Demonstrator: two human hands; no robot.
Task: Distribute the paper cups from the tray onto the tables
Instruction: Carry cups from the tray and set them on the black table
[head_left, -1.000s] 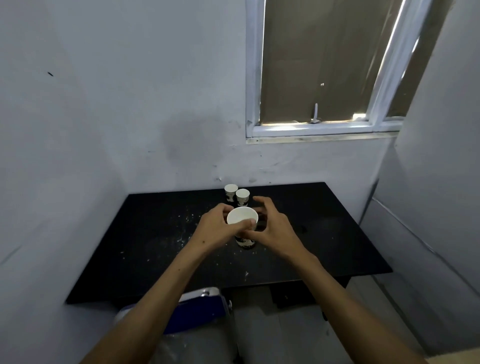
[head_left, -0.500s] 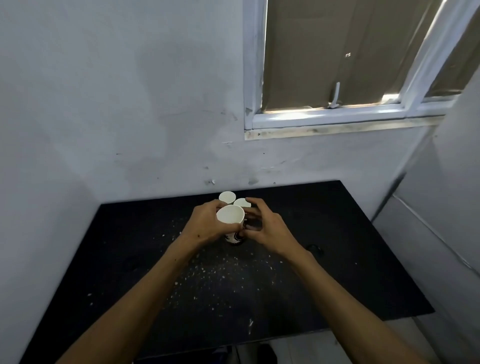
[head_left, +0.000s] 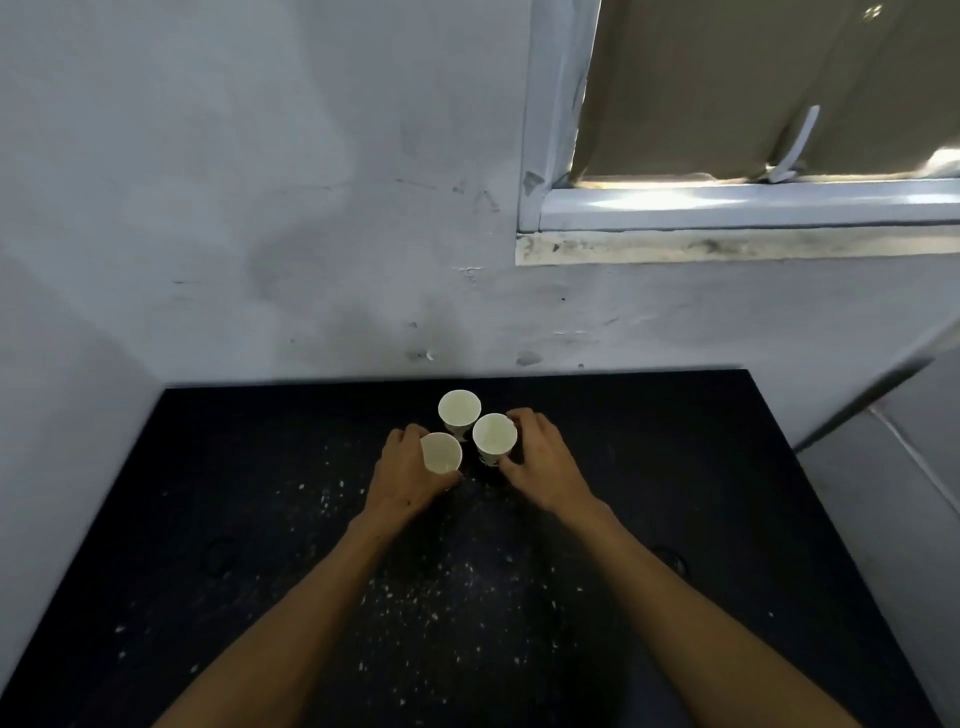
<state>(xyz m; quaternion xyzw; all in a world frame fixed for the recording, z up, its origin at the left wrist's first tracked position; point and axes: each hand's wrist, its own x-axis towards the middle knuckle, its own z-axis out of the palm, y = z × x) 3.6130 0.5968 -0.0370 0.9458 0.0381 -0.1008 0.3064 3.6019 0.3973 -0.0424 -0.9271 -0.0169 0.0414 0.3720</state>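
Three white paper cups stand close together near the back of the black table (head_left: 675, 467). My left hand (head_left: 405, 478) curls round the front-left cup (head_left: 441, 453). My right hand (head_left: 540, 462) curls round the right cup (head_left: 494, 439). The third cup (head_left: 458, 410) stands free just behind them, close to the wall. No tray is in view.
White crumbs are scattered over the table top in front of the cups. A grey wall rises right behind the table, with a window frame (head_left: 727, 208) at the upper right. Another wall closes in on the left, and a grey surface on the right.
I have come closer to the table. Both hands held one cup between them above the table; now they are apart, each round its own cup beside the back one.
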